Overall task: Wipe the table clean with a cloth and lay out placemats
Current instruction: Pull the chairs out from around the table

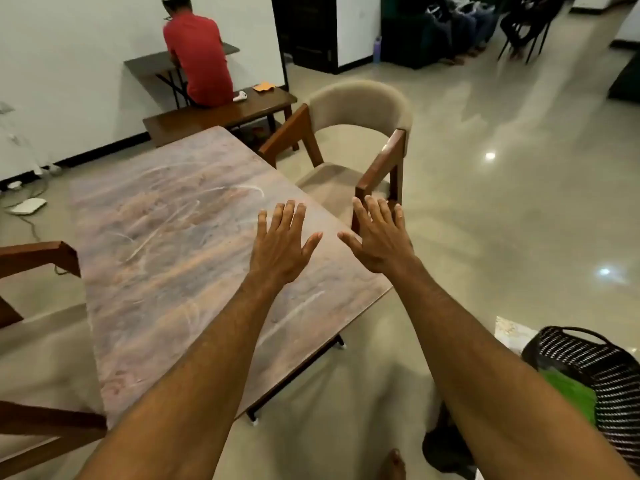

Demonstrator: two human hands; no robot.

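Currently, left grip [282,244] and right grip [380,237] are hovering released over the surface [166,244] edge. Green cloth [571,393], likely soft and light, is lying in the basket [595,355]; pinch a bunched fold.

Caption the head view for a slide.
Left hand and right hand spread open by the marbled table's edge; black basket at right.

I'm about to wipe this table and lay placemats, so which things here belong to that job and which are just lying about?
For the job: table; left hand and right hand, both open and empty; black basket holding a green item, possibly the cloth.
Just lying about: beige chair; wooden bench with an orange item on it; white device.
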